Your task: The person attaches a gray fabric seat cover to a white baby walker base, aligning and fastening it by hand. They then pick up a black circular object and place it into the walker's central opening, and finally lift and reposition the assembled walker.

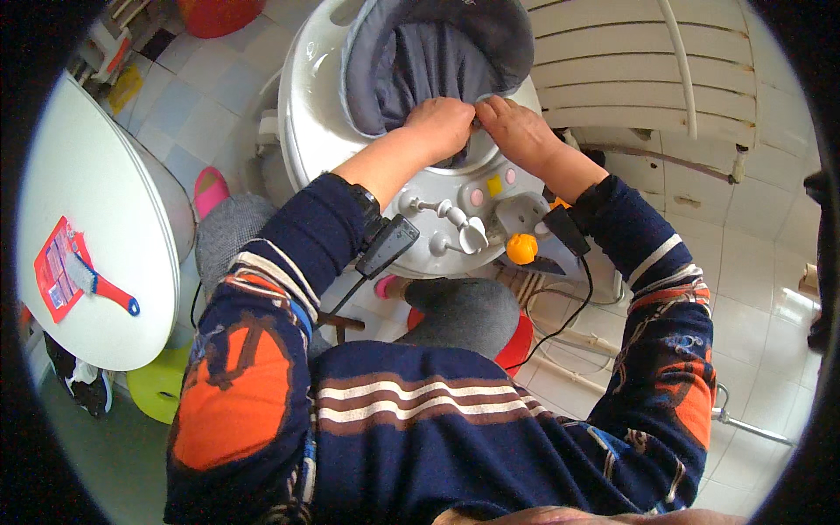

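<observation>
A white baby walker (pixel 306 105) stands in front of me with a grey fabric seat (pixel 437 52) in its ring. My left hand (pixel 442 122) grips the near edge of that fabric at the front rim. Beside it, my right hand (pixel 521 131) pinches the same edge, and the two hands touch. Just below them lies the walker's toy tray (pixel 455 219) with white knobs, coloured buttons and an orange ball (pixel 521 248). A small black device with a cable is strapped on each wrist.
A round white table (pixel 96 254) is at my left, bearing a red card and a brush with a red handle (pixel 109 289). A pink slipper (pixel 208 188) lies on the tiled floor. White slatted furniture (pixel 639 79) stands behind the walker. A red stool shows under my knees.
</observation>
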Motion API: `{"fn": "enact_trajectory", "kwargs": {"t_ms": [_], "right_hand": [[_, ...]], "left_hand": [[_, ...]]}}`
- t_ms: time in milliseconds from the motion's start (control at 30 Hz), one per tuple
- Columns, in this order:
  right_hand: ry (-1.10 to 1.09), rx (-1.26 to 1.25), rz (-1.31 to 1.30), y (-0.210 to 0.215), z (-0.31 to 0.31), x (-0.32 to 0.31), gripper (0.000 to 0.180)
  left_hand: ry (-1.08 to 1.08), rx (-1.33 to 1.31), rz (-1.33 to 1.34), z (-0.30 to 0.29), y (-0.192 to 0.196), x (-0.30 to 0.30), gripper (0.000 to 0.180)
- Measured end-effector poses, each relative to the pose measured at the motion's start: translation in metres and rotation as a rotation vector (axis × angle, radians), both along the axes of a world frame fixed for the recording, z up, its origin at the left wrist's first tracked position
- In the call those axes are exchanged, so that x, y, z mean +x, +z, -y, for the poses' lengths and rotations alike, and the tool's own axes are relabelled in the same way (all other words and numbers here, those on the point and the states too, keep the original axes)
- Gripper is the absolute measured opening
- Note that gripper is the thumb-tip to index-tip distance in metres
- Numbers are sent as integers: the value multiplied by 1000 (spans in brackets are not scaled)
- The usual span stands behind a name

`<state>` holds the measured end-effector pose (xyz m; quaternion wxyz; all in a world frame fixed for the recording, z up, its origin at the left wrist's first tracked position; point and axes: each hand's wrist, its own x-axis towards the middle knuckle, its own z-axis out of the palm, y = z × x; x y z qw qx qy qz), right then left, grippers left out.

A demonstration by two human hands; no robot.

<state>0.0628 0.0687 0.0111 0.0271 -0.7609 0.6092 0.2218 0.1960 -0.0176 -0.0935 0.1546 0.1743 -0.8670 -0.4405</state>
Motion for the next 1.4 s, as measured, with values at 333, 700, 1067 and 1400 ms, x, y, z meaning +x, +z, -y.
{"fn": "enact_trajectory", "kwargs": {"t_ms": [333,700,1067,1400], "right_hand": [[-348,148,-71,19,-8,5,26],[-996,325,537,-18,-4,-2,34],[-1889,-41,1193,-36,9,50,22],[-1879,-35,1208,-43,10,45,29]], "left_hand": [[36,-403,-17,12,3,17,44],[92,-275,-120,12,-7,5,16],[147,-312,-148,6,-14,-1,12],[151,-328,-129,5,-12,1,14]]}}
